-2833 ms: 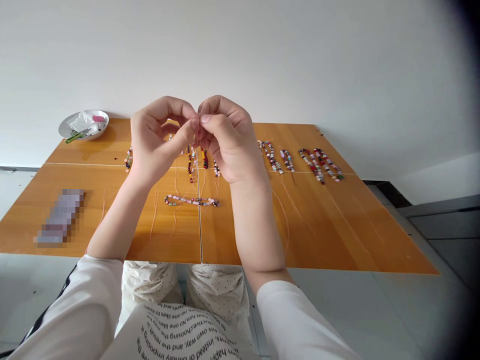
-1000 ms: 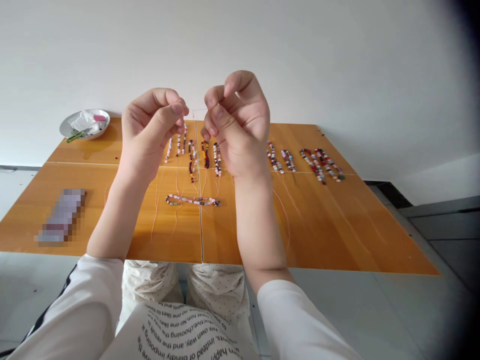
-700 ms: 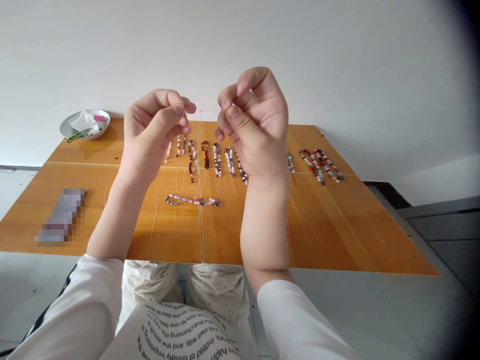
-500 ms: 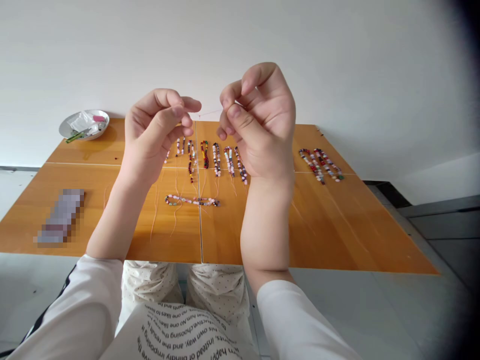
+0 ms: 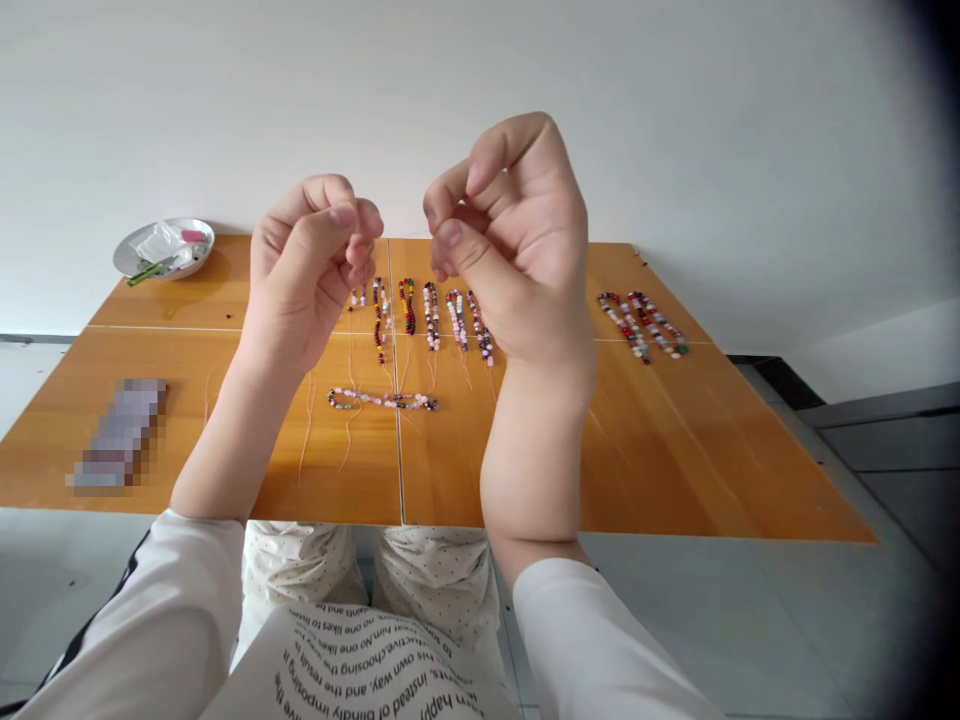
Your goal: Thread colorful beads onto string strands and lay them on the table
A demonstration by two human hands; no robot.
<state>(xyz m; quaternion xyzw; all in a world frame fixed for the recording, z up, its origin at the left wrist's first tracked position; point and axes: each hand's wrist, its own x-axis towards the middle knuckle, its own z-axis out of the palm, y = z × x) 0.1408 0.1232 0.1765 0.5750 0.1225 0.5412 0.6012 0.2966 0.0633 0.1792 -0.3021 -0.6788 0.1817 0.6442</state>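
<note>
Both my hands are raised above the table. My left hand [image 5: 319, 260] pinches thumb against fingertips, with a fine thread at its fingers. My right hand [image 5: 517, 230] closes thumb and index finger on the thread, which shows only as a very faint line between the hands. Below them lies a looped string of mixed beads [image 5: 382, 401], with loose thread ends around it. Behind it, several beaded strands [image 5: 431, 315] lie in a row, partly hidden by my hands and wrists.
Two beaded loops [image 5: 624, 328] lie at the right on the wooden table [image 5: 675, 450]. A white dish [image 5: 124, 262] with plastic bags and a green-handled tool stands at the back left. A blurred-out flat object [image 5: 124, 435] is at the left. A white wall rises behind.
My left fingertips have closed together, where the index finger was stretched out before. My right hand has shifted slightly up and to the left. The beaded strands stay in place.
</note>
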